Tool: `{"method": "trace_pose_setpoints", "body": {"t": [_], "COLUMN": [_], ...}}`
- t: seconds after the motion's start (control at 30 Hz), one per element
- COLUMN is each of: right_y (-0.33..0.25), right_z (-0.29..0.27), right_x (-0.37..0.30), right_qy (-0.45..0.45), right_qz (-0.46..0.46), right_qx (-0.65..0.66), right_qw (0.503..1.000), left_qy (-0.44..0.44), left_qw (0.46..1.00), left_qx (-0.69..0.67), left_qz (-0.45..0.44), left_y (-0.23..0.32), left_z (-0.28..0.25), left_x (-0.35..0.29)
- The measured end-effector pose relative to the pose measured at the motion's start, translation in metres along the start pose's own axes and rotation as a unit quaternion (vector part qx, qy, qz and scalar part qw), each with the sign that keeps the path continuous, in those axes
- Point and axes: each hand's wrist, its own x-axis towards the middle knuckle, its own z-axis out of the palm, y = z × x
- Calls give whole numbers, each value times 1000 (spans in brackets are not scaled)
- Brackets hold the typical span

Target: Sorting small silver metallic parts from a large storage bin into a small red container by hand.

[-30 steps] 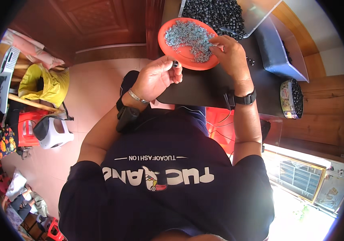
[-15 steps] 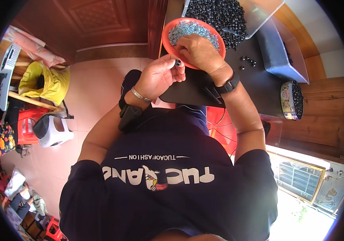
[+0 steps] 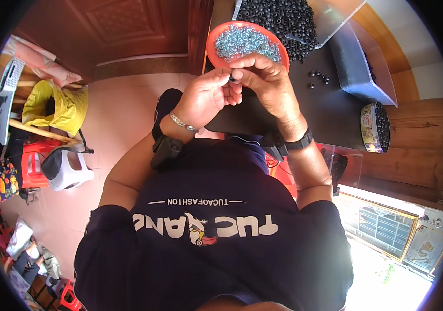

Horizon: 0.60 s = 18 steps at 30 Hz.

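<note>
Between the thumb and fingers of my left hand (image 3: 205, 98) is a small round black piece (image 3: 233, 79), like a bead or knob. My right hand (image 3: 272, 85) meets it there, its thumb and index fingertip pinched against the piece. Whatever the right fingertips hold is too small to make out. Both hands are over the near edge of the dark table (image 3: 314, 111). Just beyond them stands an orange-red bowl (image 3: 211, 51) of small shiny silvery metal parts (image 3: 244, 42).
Many similar black pieces (image 3: 278, 18) lie heaped in a clear container behind the bowl. Several loose ones (image 3: 321, 78) are on the table. To the right stand a bluish translucent bin (image 3: 353, 65) and a round tin (image 3: 369, 128) of black pieces. A yellow bag (image 3: 66, 111) is at far left.
My right hand has come out of the bowl, back toward me, and its fingertips now meet the black piece. The left hand stays nearly in place, still holding it.
</note>
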Motion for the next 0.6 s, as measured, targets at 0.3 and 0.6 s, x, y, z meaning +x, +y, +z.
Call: {"method": "trace_pose_setpoints", "body": {"t": [0.3, 0.6], "right_y": [9, 12], "right_z": [18, 23], "right_x": [-10, -15], "right_qy": [131, 136], "right_qz": [-104, -193], "right_qx": [-170, -282], "right_qw": [971, 930], "left_qy": [15, 30], "left_qw": [1000, 999], "left_qx": [-5, -30], "left_qz": [-5, 16], "left_y": [-1, 0], "left_z": [2, 6], "left_x": [-2, -6]}}
